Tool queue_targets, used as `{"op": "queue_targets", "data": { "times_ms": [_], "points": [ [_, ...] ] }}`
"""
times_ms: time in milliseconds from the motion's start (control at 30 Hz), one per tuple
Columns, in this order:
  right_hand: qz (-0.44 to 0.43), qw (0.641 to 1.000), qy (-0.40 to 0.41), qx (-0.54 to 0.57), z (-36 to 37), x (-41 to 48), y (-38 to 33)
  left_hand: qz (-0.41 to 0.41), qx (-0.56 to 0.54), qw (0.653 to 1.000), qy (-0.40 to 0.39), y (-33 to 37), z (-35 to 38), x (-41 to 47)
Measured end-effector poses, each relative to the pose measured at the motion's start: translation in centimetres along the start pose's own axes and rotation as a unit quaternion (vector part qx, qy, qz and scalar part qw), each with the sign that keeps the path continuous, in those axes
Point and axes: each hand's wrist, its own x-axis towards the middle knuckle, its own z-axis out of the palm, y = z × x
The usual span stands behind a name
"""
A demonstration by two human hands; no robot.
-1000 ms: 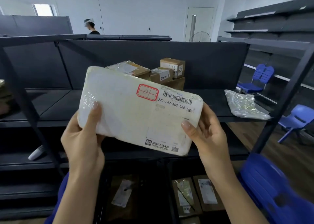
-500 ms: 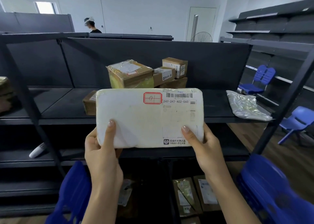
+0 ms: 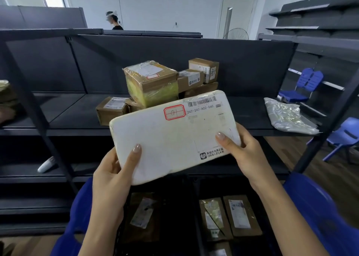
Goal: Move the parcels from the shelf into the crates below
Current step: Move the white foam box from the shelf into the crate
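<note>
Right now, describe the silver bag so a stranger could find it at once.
Start at the dark shelf in front. Follow its board right, past the brown boxes, to the end by the slanted post. The bag lies there alone, crinkled shiny plastic, where the rest are cardboard.

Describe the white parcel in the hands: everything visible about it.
The white parcel is a flat rectangle with rounded corners, seemingly foam, slightly scuffed. Its face bears a red-framed box marked "01", a barcode above "247-247-A02-060" and a small black logo. It is tilted, right end higher, in front of the shelf. The left hand grips its lower left corner, the right hand its right edge, thumbs on the face.
</note>
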Motion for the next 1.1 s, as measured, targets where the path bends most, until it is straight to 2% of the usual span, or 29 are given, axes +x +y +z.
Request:
{"op": "queue_targets", "data": {
  "times_ms": [167,700,900,1100],
  "points": [
    [0.006,0.999,-0.014,-0.047,0.0,0.6,0.9,-0.031,-0.005,0.999,0.007,-1.2,0.3,0.0],
    [0.033,0.999,-0.026,-0.03,1.3,2.1,4.4,-0.057,0.022,0.997,0.047,-4.1,0.1,1.2],
    [0.054,0.998,0.01,-0.036,4.3,1.1,5.4,-0.062,0.034,0.997,0.02,-4.8,-2.3,3.9],
    [0.095,0.991,0.093,-0.029,9.3,-0.9,6.7,-0.075,0.072,0.992,-0.075,-5.4,-5.7,8.7]
  ]
}}
